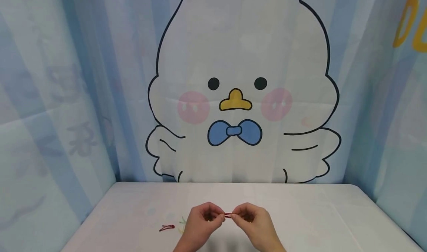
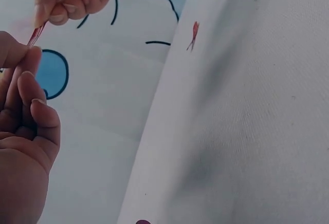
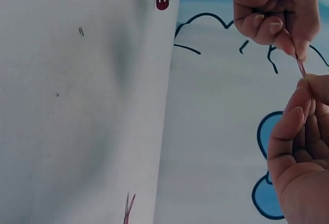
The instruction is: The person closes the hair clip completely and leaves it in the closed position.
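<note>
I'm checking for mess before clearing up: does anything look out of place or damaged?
Small dark specks mark the pale tabletop; I can't tell what they are. One red clip left of the left hand lies with its prongs splayed, perhaps simply open. Nothing looks spilled.

head view decently bright, wrist views kinda dim, fuzzy grey shadows on the table, darker curtain folds behind it
</note>
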A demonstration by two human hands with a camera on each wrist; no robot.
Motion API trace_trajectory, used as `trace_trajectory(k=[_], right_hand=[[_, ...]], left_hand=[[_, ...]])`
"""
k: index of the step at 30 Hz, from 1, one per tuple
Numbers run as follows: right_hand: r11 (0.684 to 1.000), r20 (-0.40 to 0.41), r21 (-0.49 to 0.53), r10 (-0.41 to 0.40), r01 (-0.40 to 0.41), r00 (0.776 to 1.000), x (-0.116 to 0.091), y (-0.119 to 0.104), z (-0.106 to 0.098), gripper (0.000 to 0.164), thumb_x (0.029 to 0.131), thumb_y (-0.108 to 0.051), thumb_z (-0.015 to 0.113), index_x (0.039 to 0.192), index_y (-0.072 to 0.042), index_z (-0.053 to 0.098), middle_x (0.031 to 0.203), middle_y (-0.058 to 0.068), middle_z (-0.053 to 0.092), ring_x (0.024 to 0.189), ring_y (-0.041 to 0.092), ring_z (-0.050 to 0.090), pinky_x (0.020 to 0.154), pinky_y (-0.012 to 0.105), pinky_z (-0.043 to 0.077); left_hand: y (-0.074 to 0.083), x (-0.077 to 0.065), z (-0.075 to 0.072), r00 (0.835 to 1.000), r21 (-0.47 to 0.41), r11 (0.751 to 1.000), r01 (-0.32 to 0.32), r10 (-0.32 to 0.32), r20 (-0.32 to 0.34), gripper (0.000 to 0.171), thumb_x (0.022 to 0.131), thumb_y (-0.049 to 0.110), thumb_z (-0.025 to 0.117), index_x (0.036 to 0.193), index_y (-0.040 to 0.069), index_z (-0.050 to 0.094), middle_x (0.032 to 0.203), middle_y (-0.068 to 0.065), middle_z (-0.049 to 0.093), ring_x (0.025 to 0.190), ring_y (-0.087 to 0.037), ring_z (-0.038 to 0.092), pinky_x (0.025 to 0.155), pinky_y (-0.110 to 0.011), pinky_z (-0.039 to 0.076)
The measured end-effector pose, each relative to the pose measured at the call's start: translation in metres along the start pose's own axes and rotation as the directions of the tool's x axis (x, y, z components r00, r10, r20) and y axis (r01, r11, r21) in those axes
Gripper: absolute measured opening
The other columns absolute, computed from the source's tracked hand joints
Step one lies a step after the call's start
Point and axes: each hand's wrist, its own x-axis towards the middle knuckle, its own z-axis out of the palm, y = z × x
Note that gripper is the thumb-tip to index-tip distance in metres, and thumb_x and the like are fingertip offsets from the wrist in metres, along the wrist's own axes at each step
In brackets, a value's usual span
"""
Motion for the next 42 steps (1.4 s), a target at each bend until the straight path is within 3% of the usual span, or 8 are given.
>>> trace_trajectory(k=[5, 9, 16, 20, 29, 36, 42], right_hand=[[0.997, -0.010, -0.037, -0.062, 0.062, 0.998, 0.000, 0.001, -0.001, 0.011, 0.088, -0.014, 0.079, 0.092, -0.007, 0.072, 0.082, -0.003, 0.069, 0.071, 0.009, 0.062, 0.065, 0.026, 0.051], [0.984, 0.006, -0.080, -0.159, 0.159, 0.987, -0.001, 0.002, -0.003, 0.012, 0.086, -0.010, 0.081, 0.095, -0.009, 0.073, 0.083, -0.006, 0.069, 0.071, 0.008, 0.061, 0.067, 0.027, 0.052], [0.935, 0.009, -0.147, -0.324, 0.321, 0.946, -0.001, 0.007, -0.002, 0.018, 0.083, -0.003, 0.082, 0.095, -0.013, 0.072, 0.083, -0.008, 0.068, 0.069, 0.005, 0.059, 0.064, 0.027, 0.053], [0.910, 0.001, -0.176, -0.381, 0.375, 0.925, -0.001, 0.010, -0.001, 0.019, 0.082, -0.002, 0.082, 0.093, -0.014, 0.072, 0.082, -0.010, 0.067, 0.068, 0.004, 0.059, 0.062, 0.027, 0.053], [0.903, 0.031, -0.177, -0.392, 0.391, 0.919, 0.002, 0.009, -0.001, 0.016, 0.084, -0.005, 0.081, 0.093, -0.015, 0.072, 0.082, -0.010, 0.067, 0.069, 0.004, 0.059, 0.062, 0.027, 0.053], [0.929, 0.048, -0.171, -0.326, 0.330, 0.944, 0.001, 0.008, -0.004, 0.017, 0.084, -0.004, 0.081, 0.093, -0.016, 0.072, 0.082, -0.012, 0.066, 0.069, 0.005, 0.059, 0.064, 0.027, 0.053], [0.936, 0.030, -0.200, -0.288, 0.288, 0.957, 0.001, 0.008, -0.011, 0.017, 0.083, -0.005, 0.082, 0.093, -0.015, 0.073, 0.080, -0.012, 0.066, 0.069, 0.006, 0.059, 0.065, 0.027, 0.053]], left_hand=[[0.000, 0.000, 0.000, 0.999, -0.065, 0.997, 0.044, -0.044, 0.004, 0.012, 0.085, 0.004, 0.074, 0.094, -0.003, 0.071, 0.077, -0.004, 0.069, 0.068, -0.013, 0.060, 0.063, -0.024, 0.048], [0.000, 0.002, 0.002, 0.998, -0.080, 0.994, 0.070, -0.070, -0.006, 0.012, 0.084, 0.003, 0.074, 0.094, -0.002, 0.071, 0.077, -0.004, 0.069, 0.069, -0.014, 0.061, 0.063, -0.024, 0.047], [-0.001, 0.003, 0.003, 0.997, -0.101, 0.992, 0.077, -0.078, -0.010, 0.009, 0.086, 0.000, 0.070, 0.095, -0.004, 0.069, 0.080, -0.006, 0.069, 0.072, -0.016, 0.063, 0.065, -0.025, 0.049], [-0.001, 0.003, 0.002, 0.997, -0.107, 0.991, 0.077, -0.077, 0.003, 0.009, 0.088, 0.001, 0.069, 0.096, -0.004, 0.068, 0.081, -0.007, 0.070, 0.075, -0.019, 0.065, 0.068, -0.025, 0.050], [0.002, 0.002, -0.006, 0.996, -0.064, 0.995, 0.077, -0.074, 0.047, 0.017, 0.092, 0.008, 0.071, 0.103, -0.003, 0.068, 0.089, -0.009, 0.070, 0.081, -0.023, 0.065, 0.074, -0.027, 0.052], [-0.001, 0.000, -0.016, 0.994, -0.046, 0.996, 0.073, -0.068, 0.090, 0.021, 0.094, 0.012, 0.072, 0.109, -0.002, 0.067, 0.092, -0.008, 0.070, 0.078, -0.023, 0.065, 0.074, -0.028, 0.054], [-0.005, 0.000, -0.032, 0.996, 0.006, 0.999, 0.051, -0.051, 0.078, 0.019, 0.095, 0.011, 0.069, 0.111, 0.001, 0.067, 0.094, -0.006, 0.069, 0.081, -0.022, 0.066, 0.074, -0.028, 0.054]])
